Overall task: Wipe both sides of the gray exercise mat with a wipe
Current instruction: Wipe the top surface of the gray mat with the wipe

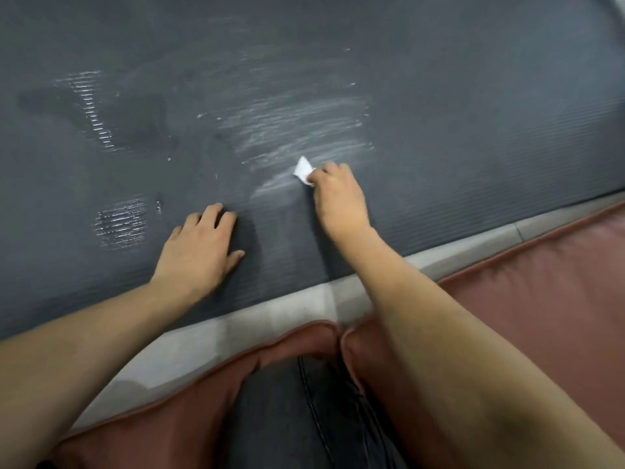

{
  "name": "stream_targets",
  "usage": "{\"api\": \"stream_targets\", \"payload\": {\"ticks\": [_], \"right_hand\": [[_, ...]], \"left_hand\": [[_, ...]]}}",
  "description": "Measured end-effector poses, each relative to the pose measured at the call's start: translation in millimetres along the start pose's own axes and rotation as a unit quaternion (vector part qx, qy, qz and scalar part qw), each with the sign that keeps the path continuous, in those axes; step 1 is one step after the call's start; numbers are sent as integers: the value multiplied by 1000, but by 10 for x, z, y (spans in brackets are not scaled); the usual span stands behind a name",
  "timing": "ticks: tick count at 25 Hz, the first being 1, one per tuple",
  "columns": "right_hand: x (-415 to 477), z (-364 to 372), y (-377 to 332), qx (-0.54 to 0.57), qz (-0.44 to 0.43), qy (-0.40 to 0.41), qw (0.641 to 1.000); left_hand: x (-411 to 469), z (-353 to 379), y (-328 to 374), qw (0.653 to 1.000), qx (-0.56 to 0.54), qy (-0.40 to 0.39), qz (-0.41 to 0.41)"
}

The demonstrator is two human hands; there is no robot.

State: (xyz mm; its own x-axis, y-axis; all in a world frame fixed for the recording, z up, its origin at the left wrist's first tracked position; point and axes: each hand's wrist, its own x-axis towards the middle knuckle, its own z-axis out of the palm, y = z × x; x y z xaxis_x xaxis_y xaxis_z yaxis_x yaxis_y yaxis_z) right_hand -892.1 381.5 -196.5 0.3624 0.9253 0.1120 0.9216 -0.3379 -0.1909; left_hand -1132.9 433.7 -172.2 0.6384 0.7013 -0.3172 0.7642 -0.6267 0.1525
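Note:
The gray ribbed exercise mat (439, 96) lies flat and fills the upper part of the view. Whitish wet streaks and a few shiny patches mark its middle and left. My right hand (340, 198) grips a small white wipe (303, 169) and presses it on the mat at the near end of the streaks; most of the wipe is hidden under my fingers. My left hand (199, 252) lies flat on the mat near its front edge, fingers spread, holding nothing.
A strip of light gray floor (304, 299) runs along the mat's near edge. Reddish-brown cushions (541, 282) lie at the right and bottom, around my dark-clothed legs (287, 418).

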Motion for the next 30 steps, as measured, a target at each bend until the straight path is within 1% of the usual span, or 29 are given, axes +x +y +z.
{"api": "stream_targets", "payload": {"ticks": [2,3,4,5,6,7,9,10,11,12,13,14,16,17,18,19,20,21,22,23,24,25,26,27,28,30], "right_hand": [[60,-183,613,-33,166,-4,986],[40,-225,775,-24,221,5,975],[12,-221,749,-12,251,19,968],[-33,-177,556,10,249,28,968],[-115,-127,248,29,219,12,975],[-238,-65,-111,59,163,-7,985],[-567,46,-723,95,3,-65,993],[-654,73,-819,96,-69,-73,990],[-638,71,-732,89,-103,-76,988],[-567,40,-518,69,-89,-69,991],[-499,-20,-251,39,-34,-66,996],[-423,-83,58,15,43,-50,998],[-362,-220,580,-5,201,-18,979],[-384,-250,664,-4,243,-3,970],[-412,-235,577,-2,256,11,967],[-461,-212,367,7,241,9,970],[-546,-175,78,21,203,-7,979],[-669,-122,-245,43,142,-28,989],[-839,-85,-543,60,63,-61,994],[-1003,-62,-747,69,-18,-87,994],[-1074,-44,-798,71,-81,-97,989],[-1037,-66,-680,71,-102,-93,988],[-967,-84,-448,51,-76,-81,993],[-889,-118,-171,17,-19,-69,997],[-808,-159,154,-15,60,-55,997],[-762,-250,650,-33,218,-15,975]], "left_hand": [[-87,88,-48,999,-1,-41,9],[-99,130,-93,997,4,-70,15],[-89,162,-133,995,8,-94,22],[-72,182,-152,994,8,-106,28],[-62,196,-160,993,5,-110,30],[-58,207,-156,994,2,-109,29],[-67,220,-137,995,-6,-100,18],[-70,220,-129,995,-11,-97,14],[-76,214,-126,995,-13,-97,14],[-76,217,-131,995,-12,-97,14],[-77,219,-131,995,-10,-96,13],[-72,225,-133,995,-7,-97,11],[-70,238,-136,995,-4,-101,6],[-68,243,-132,995,-2,-103,4],[-70,241,-129,995,-3,-105,3],[-70,241,-124,994,-4,-106,3],[-69,241,-123,995,-4,-104,2],[-69,239,-128,995,-3,-102,2],[-74,239,-130,995,-5,-101,3],[-81,235,-134,995,-9,-100,1],[-81,230,-138,995,-12,-99,1],[-80,226,-140,995,-13,-99,2],[-78,224,-140,995,-15,-100,1],[-72,218,-137,995,-16,-102,0],[-73,208,-132,994,-17,-104,0],[-83,198,-114,995,-14,-100,-2]]}}
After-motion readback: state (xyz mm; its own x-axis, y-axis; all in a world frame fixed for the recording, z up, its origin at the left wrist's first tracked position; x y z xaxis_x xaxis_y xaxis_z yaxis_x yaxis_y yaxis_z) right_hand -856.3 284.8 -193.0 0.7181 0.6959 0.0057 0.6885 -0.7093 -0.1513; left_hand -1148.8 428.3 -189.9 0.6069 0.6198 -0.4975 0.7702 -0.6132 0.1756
